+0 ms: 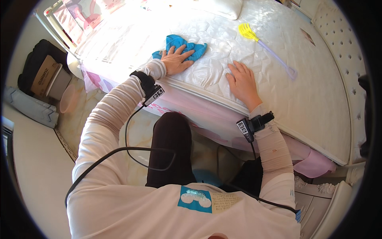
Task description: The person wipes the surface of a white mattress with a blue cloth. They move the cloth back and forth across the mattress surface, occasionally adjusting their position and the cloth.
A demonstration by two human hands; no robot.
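My left hand (176,62) lies palm down with its fingers spread over a crumpled blue cloth (200,51), pressing it against the white quilted mattress (298,98). Part of the cloth is hidden under the palm and fingers. To the right, near the mattress's front edge, my right hand (243,83) rests flat on the quilting and holds nothing. Beyond it lies a plastic toy rake or fork, with a yellow slotted head (248,32) and a pale purple handle (273,54). A dark-strapped device with a cable sits on each wrist.
A white pillow (223,8) lies at the far side. The tufted headboard (340,50) borders the right, above a carved bedside cabinet (313,198). At left stand a cardboard box (44,74) and a pink basin (67,98). A black cable (110,152) loops across my left arm.
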